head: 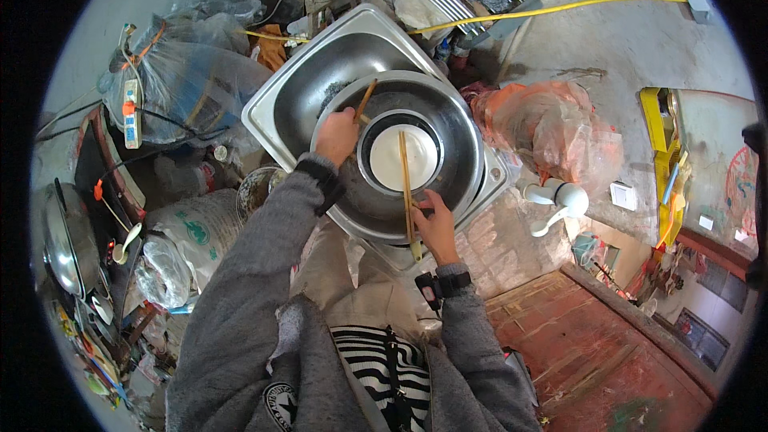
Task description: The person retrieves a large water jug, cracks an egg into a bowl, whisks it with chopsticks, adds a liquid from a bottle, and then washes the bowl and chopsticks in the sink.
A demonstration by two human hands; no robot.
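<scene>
A wide metal basin rests on the stainless steel sink. Inside it sits a smaller round metal bowl with a white bowl within. My left hand is at the basin's left side, closed on a brown wooden stick, perhaps chopsticks. Chopsticks lie across the white bowl, and their lower ends run down to my right hand, whose fingers grip them over the basin's near rim. The far ends of what the left hand holds point up and away from me.
Left stand a plastic-wrapped bundle, a power strip and a white sack. An orange plastic bag and a white ladle are at right. A yellow cable crosses behind the sink. A red wooden board lies lower right.
</scene>
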